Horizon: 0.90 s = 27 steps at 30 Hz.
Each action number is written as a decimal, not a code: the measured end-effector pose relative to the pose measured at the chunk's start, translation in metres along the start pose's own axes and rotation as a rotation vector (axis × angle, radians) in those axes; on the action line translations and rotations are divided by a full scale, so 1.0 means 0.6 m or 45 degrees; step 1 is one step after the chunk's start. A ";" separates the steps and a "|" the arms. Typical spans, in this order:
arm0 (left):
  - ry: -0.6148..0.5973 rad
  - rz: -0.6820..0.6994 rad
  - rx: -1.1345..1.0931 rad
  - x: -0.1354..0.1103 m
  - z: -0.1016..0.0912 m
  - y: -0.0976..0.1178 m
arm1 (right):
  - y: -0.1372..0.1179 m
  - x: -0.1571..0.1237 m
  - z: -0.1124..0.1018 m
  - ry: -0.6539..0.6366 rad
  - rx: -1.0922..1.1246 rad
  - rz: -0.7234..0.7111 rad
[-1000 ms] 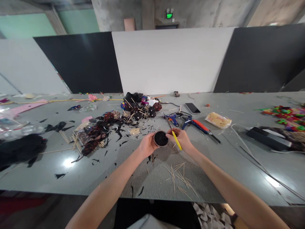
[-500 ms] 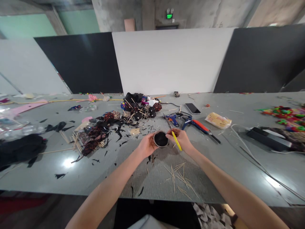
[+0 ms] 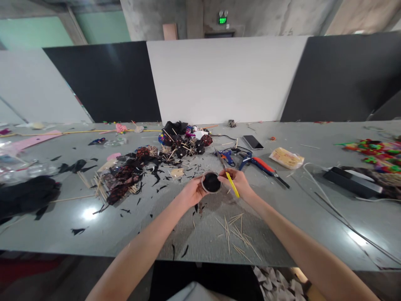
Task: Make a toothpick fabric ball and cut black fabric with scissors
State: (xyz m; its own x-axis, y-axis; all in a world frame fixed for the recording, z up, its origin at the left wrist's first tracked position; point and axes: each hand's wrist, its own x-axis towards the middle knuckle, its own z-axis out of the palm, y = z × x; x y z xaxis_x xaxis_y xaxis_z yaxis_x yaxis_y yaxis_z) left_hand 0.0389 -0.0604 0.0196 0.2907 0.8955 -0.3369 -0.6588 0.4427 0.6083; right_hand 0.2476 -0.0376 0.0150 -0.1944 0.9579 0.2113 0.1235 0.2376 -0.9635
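Note:
My left hand (image 3: 193, 191) is closed around the left side of a small round container (image 3: 211, 192) with a pale rim. Its round face is filled or covered with something black. On its right side, the fingertips of my right hand (image 3: 235, 182) touch the rim. That hand also grips a yellow-handled tool with a long thin metal blade (image 3: 232, 184); the blade points away from me, up and to the left. Thin wooden sticks (image 3: 238, 234) lie scattered on the grey table below my hands. Black scraps (image 3: 184, 251) are strewn around.
Beyond my hands lie a blue glue gun (image 3: 228, 158), orange-and-blue pliers (image 3: 263, 165), a phone (image 3: 253, 142) and a yellow packet (image 3: 286, 158). Spiky stick-covered balls (image 3: 191, 146) and dark fabric bundles (image 3: 123, 177) pile up to the left. A white cable (image 3: 326, 198) runs across the right.
The container has tilted very slightly in my hands. Both hands keep their hold, and the things on the table stay where they were.

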 end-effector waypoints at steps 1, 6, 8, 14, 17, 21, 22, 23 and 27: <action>-0.004 -0.009 0.000 0.001 -0.001 0.001 | 0.001 0.001 0.000 0.001 -0.006 -0.003; -0.027 -0.019 -0.020 0.002 -0.006 0.003 | 0.005 0.003 -0.002 0.025 -0.015 0.006; -0.045 -0.001 -0.027 -0.001 -0.005 0.005 | 0.004 0.003 -0.002 0.036 -0.014 0.016; -0.025 -0.006 -0.016 -0.014 0.006 0.013 | 0.003 0.003 0.000 0.040 -0.046 0.024; -0.012 -0.001 0.007 -0.017 0.009 0.015 | 0.003 0.003 0.001 0.045 -0.057 0.023; -0.069 0.059 0.059 -0.015 0.006 0.011 | 0.004 0.003 0.001 0.063 -0.083 0.016; -0.083 0.080 0.075 -0.015 0.004 0.010 | 0.004 0.003 0.001 0.069 -0.080 0.017; -0.095 0.097 0.092 -0.016 0.004 0.009 | 0.004 0.003 0.001 0.073 -0.075 0.018; -0.110 0.124 0.130 -0.017 0.003 0.005 | 0.004 0.003 0.001 0.080 -0.065 0.002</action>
State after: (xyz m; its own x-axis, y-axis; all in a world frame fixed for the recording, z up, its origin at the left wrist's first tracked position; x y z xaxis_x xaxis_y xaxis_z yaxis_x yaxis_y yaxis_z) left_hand 0.0352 -0.0679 0.0264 0.2905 0.9330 -0.2124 -0.6142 0.3520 0.7063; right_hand 0.2469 -0.0353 0.0130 -0.1328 0.9662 0.2210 0.1738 0.2422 -0.9545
